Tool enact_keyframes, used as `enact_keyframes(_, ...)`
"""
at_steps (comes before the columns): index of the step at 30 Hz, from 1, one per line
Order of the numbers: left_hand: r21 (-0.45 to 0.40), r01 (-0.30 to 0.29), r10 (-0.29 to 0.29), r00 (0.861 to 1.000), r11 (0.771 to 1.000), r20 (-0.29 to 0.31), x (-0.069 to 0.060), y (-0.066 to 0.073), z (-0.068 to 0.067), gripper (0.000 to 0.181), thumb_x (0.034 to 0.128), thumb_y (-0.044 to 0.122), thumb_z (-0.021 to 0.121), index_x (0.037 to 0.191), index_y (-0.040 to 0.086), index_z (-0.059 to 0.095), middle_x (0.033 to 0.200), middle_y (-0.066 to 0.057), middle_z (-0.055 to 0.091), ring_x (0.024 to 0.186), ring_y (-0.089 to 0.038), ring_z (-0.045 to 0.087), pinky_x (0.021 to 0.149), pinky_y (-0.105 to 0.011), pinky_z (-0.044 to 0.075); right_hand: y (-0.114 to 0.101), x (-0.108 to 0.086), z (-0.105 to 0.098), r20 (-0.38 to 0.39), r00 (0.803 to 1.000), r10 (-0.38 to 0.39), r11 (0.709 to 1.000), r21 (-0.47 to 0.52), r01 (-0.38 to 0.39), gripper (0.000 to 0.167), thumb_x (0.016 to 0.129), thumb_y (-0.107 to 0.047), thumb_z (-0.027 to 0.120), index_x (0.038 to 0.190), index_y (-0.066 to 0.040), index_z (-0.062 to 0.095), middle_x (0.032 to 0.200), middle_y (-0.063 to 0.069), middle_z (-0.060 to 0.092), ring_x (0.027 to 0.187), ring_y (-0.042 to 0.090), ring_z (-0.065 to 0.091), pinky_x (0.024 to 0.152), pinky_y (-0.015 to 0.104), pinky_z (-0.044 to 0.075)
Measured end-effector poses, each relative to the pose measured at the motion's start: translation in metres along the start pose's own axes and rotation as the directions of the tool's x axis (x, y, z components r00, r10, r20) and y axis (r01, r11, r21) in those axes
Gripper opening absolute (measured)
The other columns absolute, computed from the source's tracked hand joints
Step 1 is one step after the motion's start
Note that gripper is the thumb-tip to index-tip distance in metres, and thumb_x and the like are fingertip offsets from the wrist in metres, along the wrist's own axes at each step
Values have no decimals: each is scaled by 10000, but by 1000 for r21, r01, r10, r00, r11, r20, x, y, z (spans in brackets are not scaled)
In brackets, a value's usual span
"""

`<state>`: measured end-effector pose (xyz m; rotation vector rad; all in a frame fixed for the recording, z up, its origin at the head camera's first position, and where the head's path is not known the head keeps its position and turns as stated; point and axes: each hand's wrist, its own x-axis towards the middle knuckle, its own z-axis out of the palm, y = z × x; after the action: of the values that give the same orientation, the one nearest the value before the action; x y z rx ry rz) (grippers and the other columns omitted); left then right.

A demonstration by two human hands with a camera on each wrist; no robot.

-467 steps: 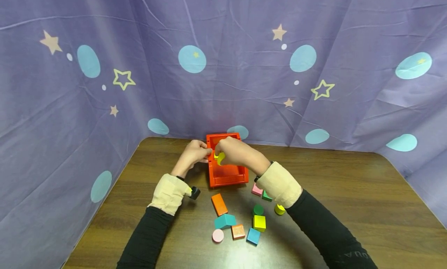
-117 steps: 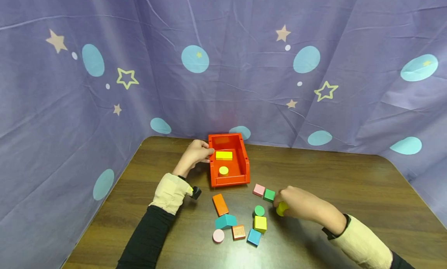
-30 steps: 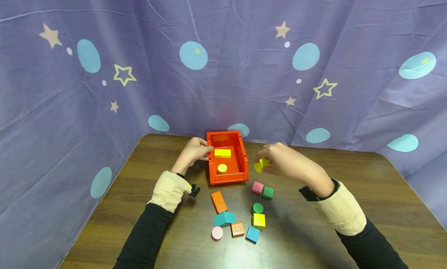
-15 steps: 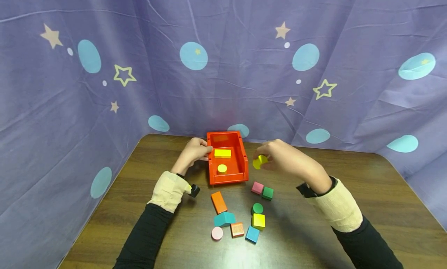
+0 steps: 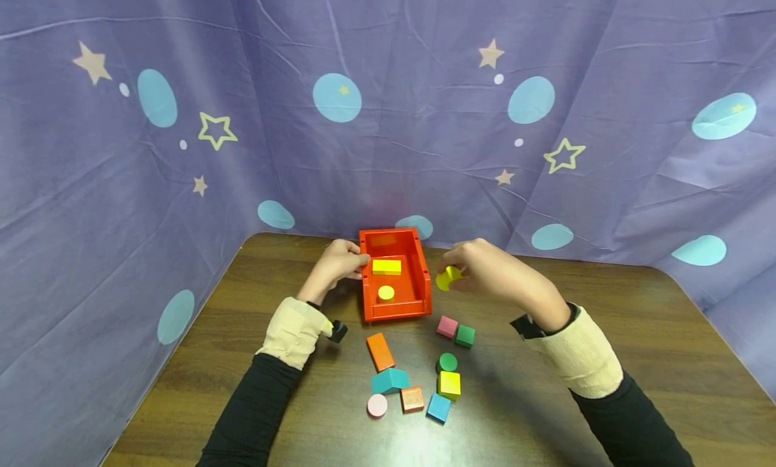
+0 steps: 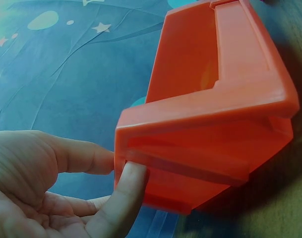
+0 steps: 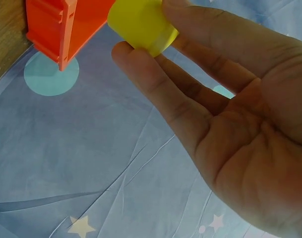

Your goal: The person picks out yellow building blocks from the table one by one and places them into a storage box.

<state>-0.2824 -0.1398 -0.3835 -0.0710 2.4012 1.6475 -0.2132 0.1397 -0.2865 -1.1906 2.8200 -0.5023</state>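
Observation:
A red bin (image 5: 397, 310) stands near the back edge of the table, holding a yellow rectangular block (image 5: 386, 267) and a yellow round block (image 5: 385, 293). At its left side my left hand (image 5: 337, 265) grips the wall; in the left wrist view the thumb and a finger of that hand (image 6: 66, 183) touch the bin's corner (image 6: 205, 114). Just right of the bin, my right hand (image 5: 485, 268) pinches a yellow cylinder (image 5: 448, 278) above the table. The right wrist view shows the cylinder (image 7: 143, 25) between thumb and fingertips.
In front of the bin lie an orange block (image 5: 380, 352), a teal block (image 5: 390, 381), a pink disc (image 5: 377, 406), a blue block (image 5: 438, 408), a yellow cube (image 5: 449, 385) and several other blocks. A patterned curtain (image 5: 418, 150) hangs behind the table.
Since several seconds ago, my right hand has lifted the yellow cylinder from beside the green block and carried it left and back toward the bin. My left hand has stayed at the bin's side.

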Motion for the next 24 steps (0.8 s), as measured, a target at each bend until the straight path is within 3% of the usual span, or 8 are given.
enact_keyframes(10, 11, 6, -6, 1000, 1000, -2, 1, -1, 0, 232, 989, 65, 600, 1136, -109, 557, 917, -82, 549, 671, -104, 588, 686, -244, 651, 1, 5, 2, -29, 999, -21, 1000, -4, 21, 237, 801, 34, 819, 1025, -26, 767, 939, 90, 745, 840, 221, 689, 758, 383, 652)
enact_keyframes(17, 2, 2, -2, 1000, 1000, -8, 2, -1, 0, 284, 988, 65, 601, 1187, -128, 540, 939, -97, 552, 671, -105, 587, 637, -208, 634, 1, 12, 1, -20, 999, -32, 999, -22, 32, 238, 801, 41, 816, 1022, -32, 770, 917, 70, 738, 802, 210, 654, 708, 310, 609)
enact_keyframes(24, 0, 5, -5, 1000, 1000, -7, 2, -1, 1, 227, 987, 61, 603, 1128, -109, 549, 907, -79, 541, 659, -98, 589, 629, -199, 629, -1, 23, 1, -20, 999, -44, 999, -19, 44, 223, 788, 58, 798, 989, -34, 772, 862, 41, 723, 734, 169, 598, 658, 280, 554)
